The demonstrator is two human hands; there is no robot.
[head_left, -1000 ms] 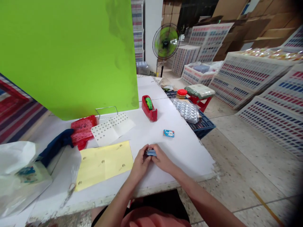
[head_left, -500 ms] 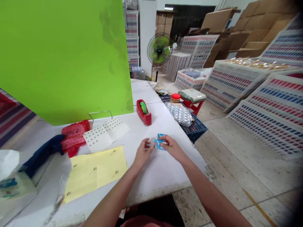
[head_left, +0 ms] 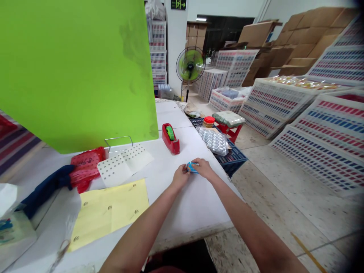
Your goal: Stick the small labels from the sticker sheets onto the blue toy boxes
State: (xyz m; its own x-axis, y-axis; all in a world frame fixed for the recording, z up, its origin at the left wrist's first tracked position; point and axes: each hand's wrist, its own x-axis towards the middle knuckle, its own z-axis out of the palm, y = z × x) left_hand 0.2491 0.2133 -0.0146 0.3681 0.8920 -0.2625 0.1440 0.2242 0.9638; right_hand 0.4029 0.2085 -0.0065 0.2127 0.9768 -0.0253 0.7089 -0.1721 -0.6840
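Observation:
Small blue cards (head_left: 192, 167) with light markings are held between my two hands, just above the white table (head_left: 193, 204). My left hand (head_left: 181, 176) has its fingers closed on their left edge. From the right, my right hand (head_left: 203, 168) grips the same cards, its thumb on top and fingers at the far side. How many cards there are cannot be made out. Behind my hands stands a red tape dispenser (head_left: 171, 139) with a green roll.
On the left lie a yellow sheet (head_left: 109, 212), a white dotted sheet (head_left: 123, 165), a red packet (head_left: 87, 167) and a dark blue cloth (head_left: 45, 189). A green panel (head_left: 76, 76) rises behind. A blue crate (head_left: 237, 157) stands beyond the right edge.
My left hand has moved right and closed on the cards. The cards, spread apart before, now lie together in one smaller shape. The view has tilted slightly up.

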